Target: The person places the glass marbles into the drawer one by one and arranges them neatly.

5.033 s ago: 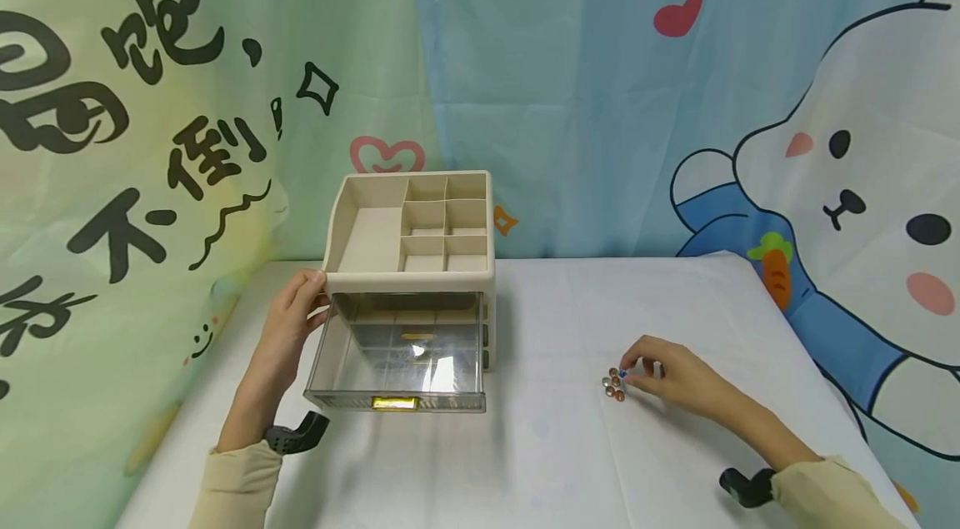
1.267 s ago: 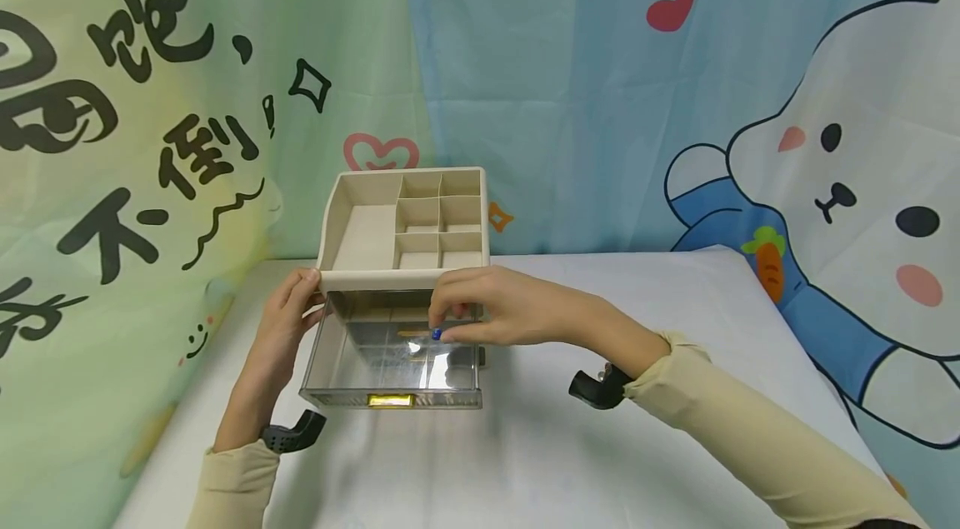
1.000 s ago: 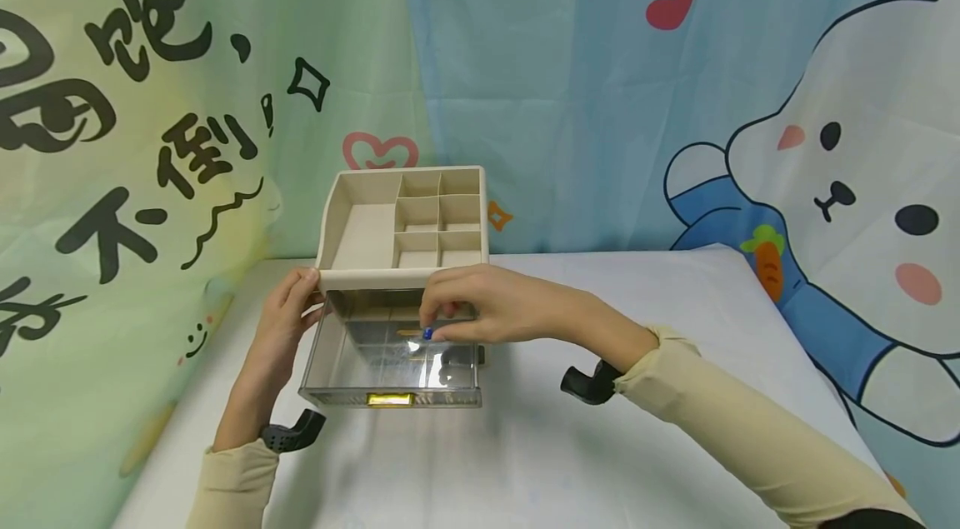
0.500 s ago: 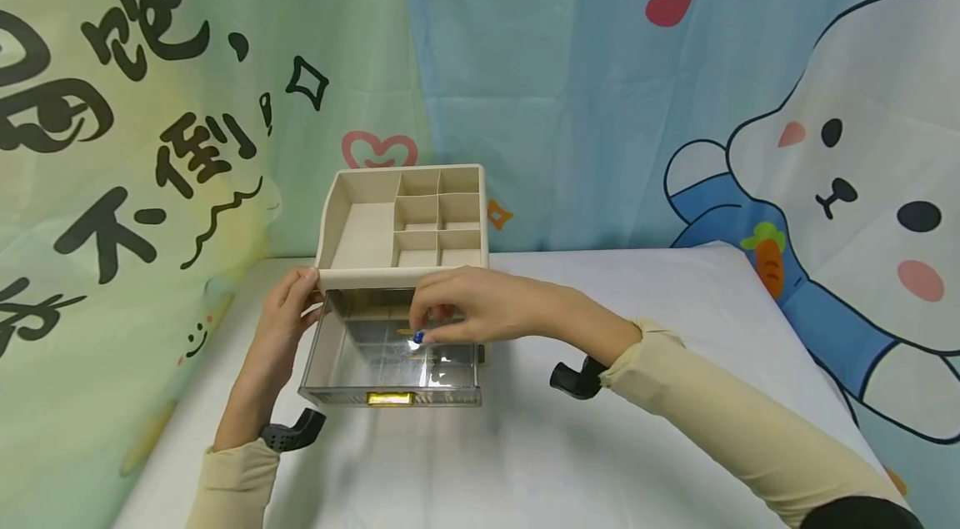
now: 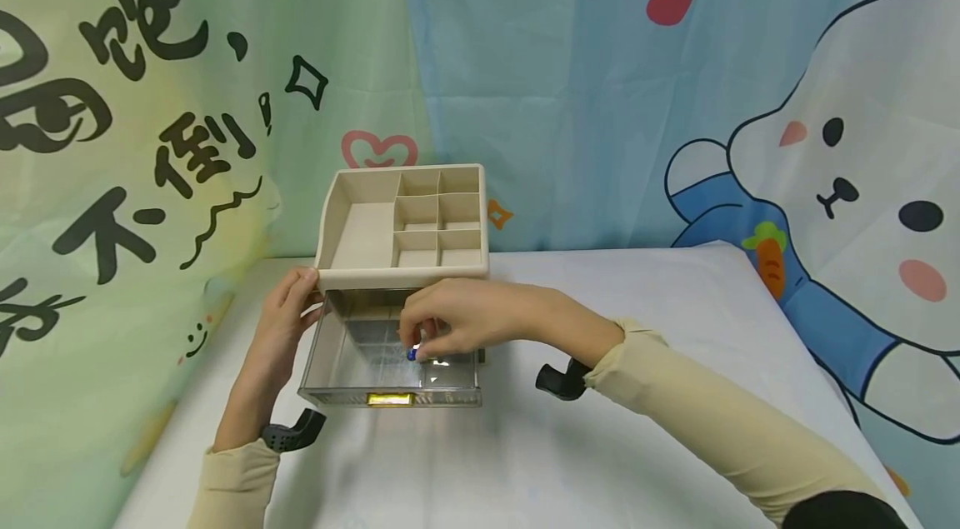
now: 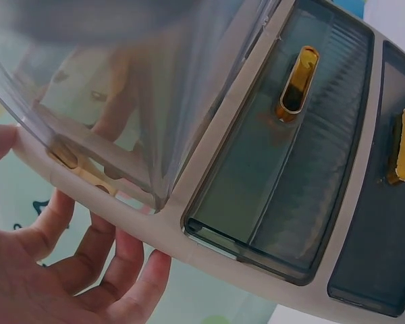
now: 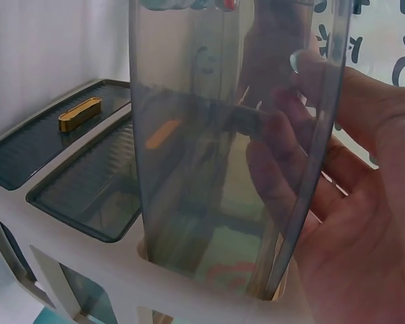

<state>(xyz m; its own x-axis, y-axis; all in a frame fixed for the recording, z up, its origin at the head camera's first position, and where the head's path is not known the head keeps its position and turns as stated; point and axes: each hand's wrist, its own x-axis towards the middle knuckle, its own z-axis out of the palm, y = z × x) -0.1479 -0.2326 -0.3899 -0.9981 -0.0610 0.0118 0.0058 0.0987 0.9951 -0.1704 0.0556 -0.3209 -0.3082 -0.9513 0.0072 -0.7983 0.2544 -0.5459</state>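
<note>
A cream desktop organizer stands on the table, its clear top drawer pulled out. My left hand grips the organizer's left edge. In the left wrist view the thumb of my left hand is on one side of the frame and its fingers are curled on the other. Over the drawer, my right hand pinches a small blue bead-like piece between thumb and fingertips. The right wrist view shows my right hand behind the drawer's clear wall; the blue piece cannot be made out there.
Two closed, dark see-through drawers with gold handles sit below the pulled-out one. The organizer's top tray has several small compartments. A white cloth covers the table, with a printed curtain behind.
My right hand has carried the blue piece from a small pile of beads on the table to above the drawer, lately moving left and lower. The left hand keeps its grip.
</note>
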